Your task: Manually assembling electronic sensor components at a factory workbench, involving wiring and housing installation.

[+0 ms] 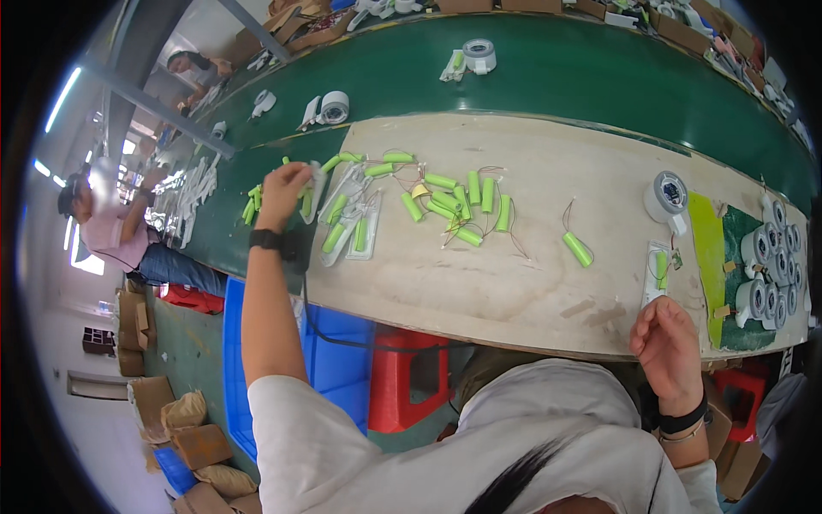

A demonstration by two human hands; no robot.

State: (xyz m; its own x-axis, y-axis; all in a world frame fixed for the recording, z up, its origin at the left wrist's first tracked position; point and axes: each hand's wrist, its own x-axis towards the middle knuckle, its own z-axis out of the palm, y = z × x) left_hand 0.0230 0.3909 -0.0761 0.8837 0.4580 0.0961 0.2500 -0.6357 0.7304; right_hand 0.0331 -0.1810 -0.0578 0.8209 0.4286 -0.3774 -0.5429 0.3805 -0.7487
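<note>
My left hand (281,195) reaches to the board's far left end. Its fingers are closed at the top of a white plastic handle shell (317,194) with a green battery cell in it. More white shells (364,230) holding green cells lie just right of it. My right hand (666,344) is loosely curled at the front edge, with nothing visible in it. Just beyond its fingertips lies another white shell (652,289) with a green cell, wired to a round white fan-like head (666,197). A single green battery cell (578,249) with thin wires lies left of that.
Several wired green cells (462,201) are scattered mid-board (514,300). Several round white heads (775,265) cluster at the right. Beyond runs a green conveyor belt (556,81) carrying white parts. A blue bin (338,351) and red stool (402,385) stand below. Another person (120,214) sits at left.
</note>
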